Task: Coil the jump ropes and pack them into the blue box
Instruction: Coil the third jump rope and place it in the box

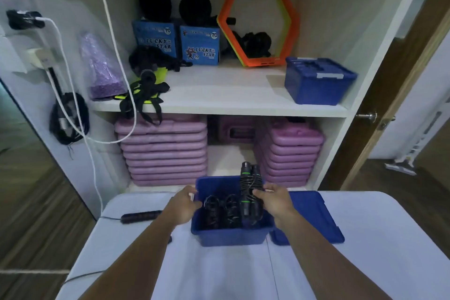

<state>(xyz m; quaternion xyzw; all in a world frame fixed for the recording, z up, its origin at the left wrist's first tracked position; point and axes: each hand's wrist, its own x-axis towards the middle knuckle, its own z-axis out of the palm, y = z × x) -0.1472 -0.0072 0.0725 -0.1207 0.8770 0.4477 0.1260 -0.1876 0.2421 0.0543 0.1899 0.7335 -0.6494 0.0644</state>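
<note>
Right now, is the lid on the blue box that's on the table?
No, the blue box sits open on the table, and its lid lies flat beside it on the right.

left hand [183,205] gripping, right hand [273,198] pinching

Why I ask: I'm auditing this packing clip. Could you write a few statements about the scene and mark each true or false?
1. The right hand holds a coiled jump rope, its lower end inside the open blue box. True.
2. The left hand lies flat on the table, away from the box. False: it grips the box's left rim.
3. The lid lies on the table right of the box. True.
4. The box is empty. False: coiled ropes already lie inside.
5. The second box on the shelf has no lid. False: its lid is on.
</note>
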